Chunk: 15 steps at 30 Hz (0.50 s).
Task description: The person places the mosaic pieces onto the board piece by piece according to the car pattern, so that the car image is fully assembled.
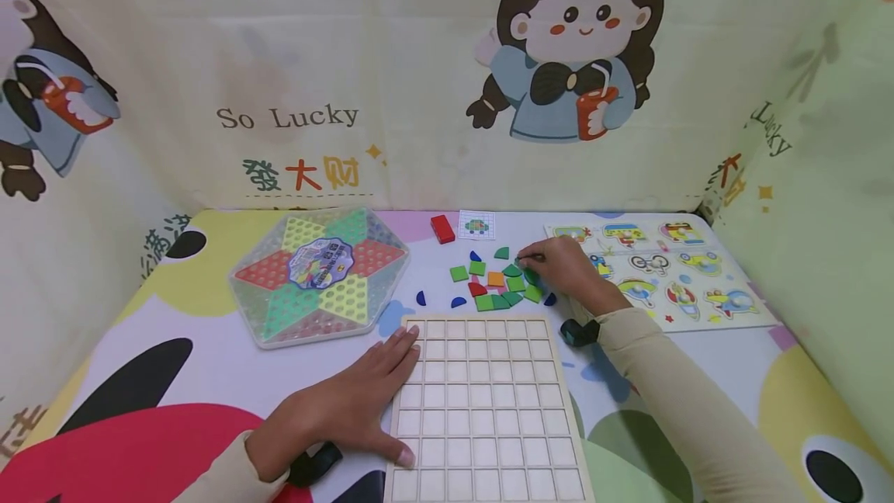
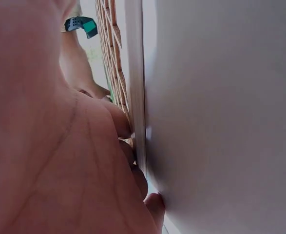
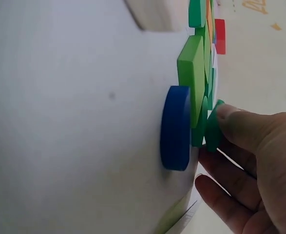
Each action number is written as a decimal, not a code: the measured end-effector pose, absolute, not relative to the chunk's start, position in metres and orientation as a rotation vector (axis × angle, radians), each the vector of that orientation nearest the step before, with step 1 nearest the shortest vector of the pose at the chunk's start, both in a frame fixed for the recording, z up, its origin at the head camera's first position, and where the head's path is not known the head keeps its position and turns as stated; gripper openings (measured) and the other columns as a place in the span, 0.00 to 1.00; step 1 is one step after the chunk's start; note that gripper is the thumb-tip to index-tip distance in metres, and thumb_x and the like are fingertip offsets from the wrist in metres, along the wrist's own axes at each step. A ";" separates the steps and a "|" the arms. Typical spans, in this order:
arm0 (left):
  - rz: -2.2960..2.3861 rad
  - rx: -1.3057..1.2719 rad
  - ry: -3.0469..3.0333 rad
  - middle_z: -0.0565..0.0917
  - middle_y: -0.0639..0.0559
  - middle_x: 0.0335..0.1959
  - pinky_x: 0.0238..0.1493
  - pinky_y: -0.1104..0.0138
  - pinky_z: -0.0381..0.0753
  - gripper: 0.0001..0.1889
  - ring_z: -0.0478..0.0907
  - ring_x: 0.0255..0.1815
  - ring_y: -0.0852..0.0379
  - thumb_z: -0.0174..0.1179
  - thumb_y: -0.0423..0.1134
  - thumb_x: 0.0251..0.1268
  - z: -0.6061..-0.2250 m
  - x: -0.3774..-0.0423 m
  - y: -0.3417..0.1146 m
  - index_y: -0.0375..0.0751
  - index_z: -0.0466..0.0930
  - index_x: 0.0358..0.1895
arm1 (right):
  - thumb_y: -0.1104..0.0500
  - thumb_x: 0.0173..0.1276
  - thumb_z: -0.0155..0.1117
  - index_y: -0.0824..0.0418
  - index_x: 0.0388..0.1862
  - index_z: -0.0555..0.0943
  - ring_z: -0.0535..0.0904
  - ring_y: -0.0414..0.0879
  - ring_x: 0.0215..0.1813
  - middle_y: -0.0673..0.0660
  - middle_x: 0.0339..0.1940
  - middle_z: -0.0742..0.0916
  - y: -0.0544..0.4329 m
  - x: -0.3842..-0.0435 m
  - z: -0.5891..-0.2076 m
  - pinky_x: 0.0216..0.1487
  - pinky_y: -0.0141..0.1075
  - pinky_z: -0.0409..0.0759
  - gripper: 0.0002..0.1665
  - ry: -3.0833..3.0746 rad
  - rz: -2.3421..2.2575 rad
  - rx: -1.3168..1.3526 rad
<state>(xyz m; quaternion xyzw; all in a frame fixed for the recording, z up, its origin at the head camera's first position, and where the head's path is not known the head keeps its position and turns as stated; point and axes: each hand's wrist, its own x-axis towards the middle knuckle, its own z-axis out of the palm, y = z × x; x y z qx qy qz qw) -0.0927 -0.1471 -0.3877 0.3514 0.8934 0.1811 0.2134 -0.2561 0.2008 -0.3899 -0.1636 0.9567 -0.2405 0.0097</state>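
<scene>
My left hand (image 1: 352, 394) rests at the left edge of a pale wooden grid board (image 1: 489, 435), fingers stretched along the frame and thumb on its lower part. In the left wrist view its fingers lie against the board's side. Beyond the board, my right hand (image 1: 569, 270) is over the right end of a group of small coloured pieces. It pinches a dark green piece (image 3: 214, 127) between thumb and fingers. Nearby in the right wrist view are a blue rounded piece (image 3: 176, 129) and a light green square piece (image 3: 191, 73).
Behind the pieces are a red block (image 1: 442, 229) and a small card with a coloured picture (image 1: 476, 225). A hexagonal Chinese checkers set (image 1: 321, 278) lies at left, a vehicle picture board (image 1: 670, 270) at right. Printed cloth (image 1: 391, 60) rises behind the table.
</scene>
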 end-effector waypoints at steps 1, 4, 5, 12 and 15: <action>0.502 0.976 2.482 0.35 0.47 0.80 0.73 0.49 0.40 0.66 0.29 0.78 0.50 0.60 0.77 0.44 -0.388 -0.092 -0.147 0.37 0.44 0.78 | 0.62 0.69 0.65 0.60 0.50 0.87 0.80 0.51 0.55 0.57 0.49 0.87 0.201 -0.256 -0.390 0.55 0.47 0.77 0.12 2.989 -0.747 -0.515; 0.513 0.971 2.485 0.35 0.45 0.80 0.73 0.48 0.41 0.66 0.30 0.78 0.48 0.61 0.77 0.44 -0.388 -0.091 -0.145 0.35 0.45 0.77 | 0.62 0.71 0.62 0.61 0.53 0.85 0.80 0.50 0.54 0.57 0.51 0.86 0.201 -0.257 -0.391 0.55 0.46 0.77 0.14 2.996 -0.746 -0.523; 0.518 0.966 2.485 0.35 0.45 0.80 0.73 0.47 0.41 0.66 0.30 0.78 0.48 0.62 0.76 0.44 -0.388 -0.090 -0.145 0.34 0.45 0.77 | 0.63 0.72 0.61 0.61 0.54 0.84 0.80 0.50 0.54 0.58 0.52 0.86 0.201 -0.257 -0.391 0.55 0.47 0.77 0.14 2.997 -0.749 -0.526; 0.495 0.929 2.490 0.34 0.47 0.80 0.73 0.49 0.40 0.66 0.28 0.78 0.50 0.61 0.77 0.42 -0.388 -0.090 -0.144 0.36 0.45 0.78 | 0.68 0.72 0.57 0.64 0.54 0.83 0.79 0.52 0.52 0.60 0.53 0.85 0.201 -0.257 -0.392 0.54 0.47 0.78 0.15 3.020 -0.794 -0.508; 0.503 0.937 2.488 0.35 0.46 0.80 0.73 0.48 0.41 0.66 0.29 0.78 0.48 0.62 0.77 0.43 -0.388 -0.090 -0.144 0.36 0.45 0.78 | 0.69 0.71 0.57 0.65 0.53 0.83 0.79 0.52 0.48 0.61 0.50 0.85 0.201 -0.255 -0.391 0.50 0.46 0.79 0.15 3.038 -0.829 -0.507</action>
